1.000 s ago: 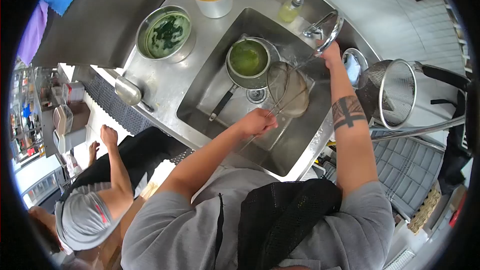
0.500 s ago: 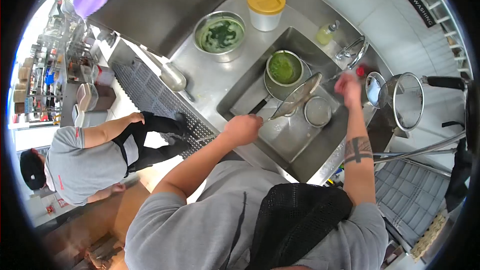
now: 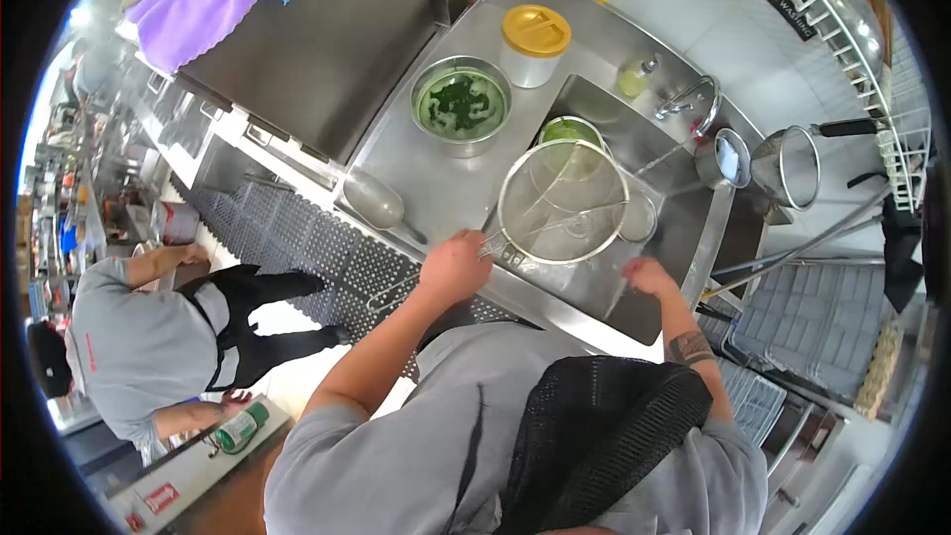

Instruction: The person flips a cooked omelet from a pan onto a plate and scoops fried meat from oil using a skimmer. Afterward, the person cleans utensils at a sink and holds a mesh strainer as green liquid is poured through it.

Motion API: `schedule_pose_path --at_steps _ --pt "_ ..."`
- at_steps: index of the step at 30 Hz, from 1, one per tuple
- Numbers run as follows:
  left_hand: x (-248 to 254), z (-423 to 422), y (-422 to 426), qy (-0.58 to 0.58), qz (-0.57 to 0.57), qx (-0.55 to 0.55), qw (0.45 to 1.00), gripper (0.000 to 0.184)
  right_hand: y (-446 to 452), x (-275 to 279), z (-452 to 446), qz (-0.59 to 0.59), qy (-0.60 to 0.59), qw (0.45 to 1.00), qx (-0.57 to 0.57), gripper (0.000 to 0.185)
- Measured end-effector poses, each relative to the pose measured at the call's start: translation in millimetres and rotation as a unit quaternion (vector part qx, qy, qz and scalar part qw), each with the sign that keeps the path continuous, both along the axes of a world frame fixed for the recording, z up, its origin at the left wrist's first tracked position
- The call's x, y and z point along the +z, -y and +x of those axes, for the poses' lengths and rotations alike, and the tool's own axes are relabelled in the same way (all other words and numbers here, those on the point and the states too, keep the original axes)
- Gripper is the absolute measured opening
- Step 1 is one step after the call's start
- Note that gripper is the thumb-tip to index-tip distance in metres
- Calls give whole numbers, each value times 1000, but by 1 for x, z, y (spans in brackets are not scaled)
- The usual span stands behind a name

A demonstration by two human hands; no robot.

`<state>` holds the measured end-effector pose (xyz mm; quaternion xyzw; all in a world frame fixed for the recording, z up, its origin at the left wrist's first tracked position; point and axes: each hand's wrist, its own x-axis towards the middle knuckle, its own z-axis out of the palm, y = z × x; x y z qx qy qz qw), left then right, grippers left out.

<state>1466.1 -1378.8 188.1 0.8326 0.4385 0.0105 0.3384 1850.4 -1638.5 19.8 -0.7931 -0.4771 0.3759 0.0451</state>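
My left hand (image 3: 458,267) is wrapped round the wire handle of a large round mesh strainer (image 3: 565,200). The strainer lies nearly flat over the sink (image 3: 684,248), its mesh facing up at me. Partly hidden behind its rim is a pot with green contents (image 3: 572,129). Another round, rimmed vessel (image 3: 640,218) shows at the strainer's right edge. My right hand (image 3: 651,279) is over the sink's near right side, fingers loosely bent and apart, with nothing visible in them. A thin stream runs from the faucet (image 3: 705,104) into the sink.
A metal pot of foamy green liquid (image 3: 462,104) and a gold-lidded tub (image 3: 536,32) stand on the counter, near a metal scoop (image 3: 374,200). A soap bottle (image 3: 636,77) is by the faucet. More strainers (image 3: 788,168) hang right. A co-worker (image 3: 149,337) stands left.
My right hand has come back from beside the faucet towards me. The strainer, held in my left hand, has turned from edge-on to nearly flat. The view has shifted, and the co-worker appears farther left.
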Motion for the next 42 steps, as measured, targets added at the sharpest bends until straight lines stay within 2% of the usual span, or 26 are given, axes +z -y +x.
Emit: schedule_pose_path --at_steps 2,4,5,6,7,9,10,11,14,15,16,17,19,20,21,22,23,25,28,31,34,35,38,40,42 --pt "-7 -29 -15 1 -6 -12 1000 20 -49 23 6 45 17 997 -60 22" --pt "-9 -53 -27 -5 -10 -17 1000 21 -118 45 15 115 21 970 -212 19" --pt "-5 -65 -32 7 -9 -8 1000 22 -152 40 39 167 -1 973 -157 14" --pt "-2 -76 -36 17 -9 2 1000 23 -194 65 36 204 2 962 -182 15" --pt "-1 -85 -40 14 -13 7 1000 23 -235 85 34 213 -65 943 -246 16" --pt "1 -108 -48 50 1 20 999 27 -311 135 12 230 -64 932 -273 20" --pt "0 -118 -51 58 -2 32 998 28 -344 143 6 300 96 917 -244 22" --pt "3 -129 -52 50 -5 46 998 28 -370 151 0 365 253 872 -206 23" --pt "22 -161 -55 56 2 124 991 28 -406 180 -23 379 280 856 -214 27" --pt "26 -173 -55 53 0 127 991 28 -405 183 -28 211 275 935 -79 24" --pt "29 -185 -56 55 15 155 986 27 -399 184 -33 32 258 964 60 21" --pt "30 -195 -55 57 30 181 981 27 -386 176 -55 4 184 978 95 19" --pt "25 -211 -52 68 72 217 971 25 -347 100 -88 97 127 933 324 18" --pt "24 -218 -53 75 61 254 962 25 -339 124 -150 -50 -9 981 187 21" --pt "25 -222 -52 82 50 290 952 24 -322 103 -179 80 -60 967 234 24" --pt "30 -220 -54 99 51 309 944 24 -316 73 -205 92 -83 958 259 26" --pt "32 -219 -58 101 56 308 944 24 -314 82 -236 93 -84 964 233 26" --pt "35 -219 -64 62 59 326 942 24 -310 54 -277 104 -106 964 221 26" --pt "38 -222 -67 67 108 297 947 27 -301 61 -307 135 -157 954 218 26" --pt "40 -202 -71 79 89 253 960 31 -284 64 -288 186 -110 957 196 29" --pt "20 -179 -74 146 96 239 955 27 -272 50 -242 198 -70 970 120 28" --pt "24 -160 -76 155 101 224 957 27 -258 57 -218 192 -58 978 53 28" --pt "37 -118 -90 110 87 152 978 30 -222 88 -171 142 -39 988 -44 25" --pt "29 -97 -110 88 104 139 981 32 -196 86 -152 199 -10 977 -75 24" --pt "22 -85 -127 92 130 137 978 33 -175 109 -147 181 -63 969 -159 22"
